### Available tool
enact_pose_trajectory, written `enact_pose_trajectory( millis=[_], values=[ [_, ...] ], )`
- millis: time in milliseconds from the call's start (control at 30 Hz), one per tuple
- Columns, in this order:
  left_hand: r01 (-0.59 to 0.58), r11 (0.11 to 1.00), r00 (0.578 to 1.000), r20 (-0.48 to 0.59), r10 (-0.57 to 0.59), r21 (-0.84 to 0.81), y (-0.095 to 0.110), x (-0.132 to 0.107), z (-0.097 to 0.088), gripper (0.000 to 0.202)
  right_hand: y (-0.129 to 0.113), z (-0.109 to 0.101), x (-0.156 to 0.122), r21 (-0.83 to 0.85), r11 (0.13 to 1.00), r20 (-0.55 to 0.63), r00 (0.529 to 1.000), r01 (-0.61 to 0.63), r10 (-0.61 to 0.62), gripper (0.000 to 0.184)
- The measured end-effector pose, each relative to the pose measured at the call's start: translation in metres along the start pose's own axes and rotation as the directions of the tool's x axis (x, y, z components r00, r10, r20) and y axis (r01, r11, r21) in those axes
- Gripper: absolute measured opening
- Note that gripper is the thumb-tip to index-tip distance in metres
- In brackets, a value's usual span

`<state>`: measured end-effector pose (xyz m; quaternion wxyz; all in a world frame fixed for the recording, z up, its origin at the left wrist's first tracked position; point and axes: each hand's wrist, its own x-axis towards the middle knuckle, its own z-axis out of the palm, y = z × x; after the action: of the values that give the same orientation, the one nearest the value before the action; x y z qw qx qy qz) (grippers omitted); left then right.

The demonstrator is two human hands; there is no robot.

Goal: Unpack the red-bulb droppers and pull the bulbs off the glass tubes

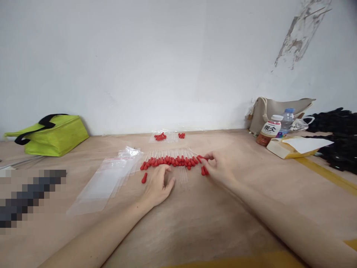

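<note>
Right hand (219, 167), right of centre, pinches a red dropper bulb (199, 159); left hand (158, 186), thumb and fingers apart, sits just below red-bulbed droppers (178, 161) rowed mid-frame, clear tubes (183, 178) alongside, zip bags (97, 186) lower left.

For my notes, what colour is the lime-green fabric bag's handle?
The strap handle is black, clearest in the head view.

wall (139, 67): pale grey-white, rising behind far edge of table (125, 238) | peeled patch (302, 33): rough, brownish, above far edge toward the right | tabletop: tan, matte | yellow tape (329, 174): strip on right side | light: soft, diffuse
</note>
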<state>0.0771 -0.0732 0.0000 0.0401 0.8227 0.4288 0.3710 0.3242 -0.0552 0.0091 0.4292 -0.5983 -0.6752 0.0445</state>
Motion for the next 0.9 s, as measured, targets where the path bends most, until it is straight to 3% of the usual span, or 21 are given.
enact_pose_trajectory(
  millis=[67, 133, 233, 300, 467, 700, 900],
  values=[
    [-0.041, 0.998, 0.986, -0.161, 0.049, 0.056, 0.0, 0.0, -0.003, 0.027, -0.007, 0.001, -0.017, -0.029, 0.981, -0.024, 0.981, 0.194, -0.195, 0.015],
    [-0.124, 0.978, 0.966, -0.203, 0.157, 0.167, 0.001, -0.001, -0.006, 0.032, -0.012, 0.005, -0.032, -0.039, 0.94, -0.019, 0.941, 0.338, -0.339, 0.019],
    [-0.301, 0.897, 0.939, -0.064, 0.338, 0.323, 0.004, -0.004, -0.008, 0.03, -0.018, 0.009, -0.044, -0.026, 0.882, 0.014, 0.882, 0.471, -0.471, 0.021],
    [-0.376, 0.859, 0.92, 0.03, 0.39, 0.347, 0.007, -0.006, -0.006, 0.025, -0.02, 0.011, -0.047, -0.023, 0.85, 0.027, 0.85, 0.526, -0.526, 0.018],
    [-0.354, 0.885, 0.935, 0.11, 0.337, 0.304, 0.014, -0.005, -0.002, 0.018, -0.021, 0.013, -0.047, -0.058, 0.816, 0.046, 0.818, 0.576, -0.574, 0.016],
    [-0.35, 0.902, 0.936, 0.127, 0.328, 0.252, 0.014, -0.005, -0.007, 0.02, -0.023, 0.015, -0.048, -0.177, 0.777, 0.085, 0.796, 0.604, -0.599, 0.016],
    [-0.371, 0.905, 0.927, 0.143, 0.346, 0.209, 0.01, -0.008, -0.008, 0.021, -0.025, 0.012, -0.05, -0.157, 0.745, 0.117, 0.761, 0.648, -0.638, 0.018]
  ],
)
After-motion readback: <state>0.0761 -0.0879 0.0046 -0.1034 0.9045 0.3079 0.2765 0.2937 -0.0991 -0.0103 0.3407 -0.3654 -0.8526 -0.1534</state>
